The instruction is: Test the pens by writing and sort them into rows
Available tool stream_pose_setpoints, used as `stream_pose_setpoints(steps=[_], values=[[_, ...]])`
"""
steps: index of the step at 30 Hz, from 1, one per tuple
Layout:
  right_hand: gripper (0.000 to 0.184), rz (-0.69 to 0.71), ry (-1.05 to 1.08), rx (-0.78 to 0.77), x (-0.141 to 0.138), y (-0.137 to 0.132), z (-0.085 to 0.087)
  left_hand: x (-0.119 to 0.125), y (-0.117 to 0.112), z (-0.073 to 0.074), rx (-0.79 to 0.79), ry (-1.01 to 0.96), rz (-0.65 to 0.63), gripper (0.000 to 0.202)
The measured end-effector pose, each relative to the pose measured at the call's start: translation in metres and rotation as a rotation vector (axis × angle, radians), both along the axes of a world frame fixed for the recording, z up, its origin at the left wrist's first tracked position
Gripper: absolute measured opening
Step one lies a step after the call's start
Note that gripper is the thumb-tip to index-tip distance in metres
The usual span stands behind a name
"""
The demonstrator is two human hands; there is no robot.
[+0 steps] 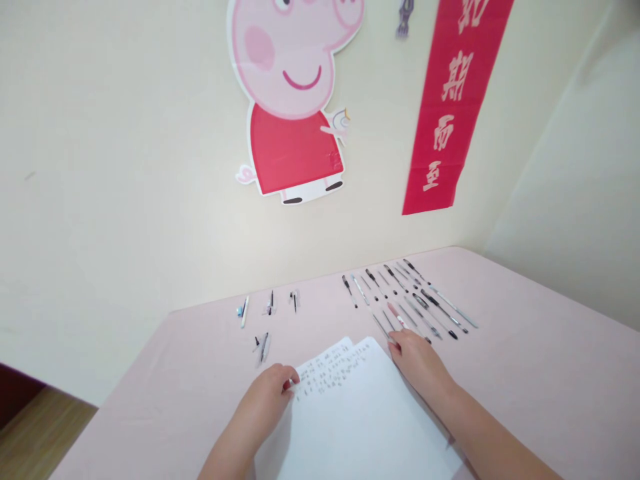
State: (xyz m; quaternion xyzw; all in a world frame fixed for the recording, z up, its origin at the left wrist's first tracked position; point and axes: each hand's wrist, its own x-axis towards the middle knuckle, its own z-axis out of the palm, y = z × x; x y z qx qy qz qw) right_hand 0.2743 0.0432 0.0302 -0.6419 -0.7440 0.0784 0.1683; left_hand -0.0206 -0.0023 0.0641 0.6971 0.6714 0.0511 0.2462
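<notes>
White paper sheets [365, 413], two overlapping with handwriting near the top, lie before me on the table. My left hand [267, 403] is at their upper left edge, thumb and fingers closed on the paper there. At their upper right corner, my right hand [420, 363] has its fingertips pinched at the lower end of a thin pen refill [381, 327]. Just beyond the right hand lie a pink pen [395, 313] and several pens in rows, among them a black pen [435, 317] and a long pale pen [455, 308].
The pink table [200, 373] meets the wall at the back. Left of the rows lie a white pen [245, 312] with a blue cap and several pens with loose caps, such as a clear pen [264, 348]. A cartoon pig cutout [297, 150] and red banner [450, 100] hang above.
</notes>
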Motion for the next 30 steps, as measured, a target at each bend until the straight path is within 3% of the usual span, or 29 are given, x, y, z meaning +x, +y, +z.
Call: stream_pose_setpoints(steps=[12,20,30], values=[[0.017,-0.001,-0.052,0.02,-0.005,-0.003,-0.001,-0.011,0.002,-0.012,0.0,0.016,-0.003,0.03],[0.022,0.048,-0.006,0.072,-0.01,-0.008,-0.002,-0.016,0.001,-0.009,-0.016,0.026,0.006,0.029],[0.023,0.187,0.052,-0.033,-0.026,-0.024,0.01,-0.014,-0.004,0.005,-0.071,0.092,0.038,0.02]])
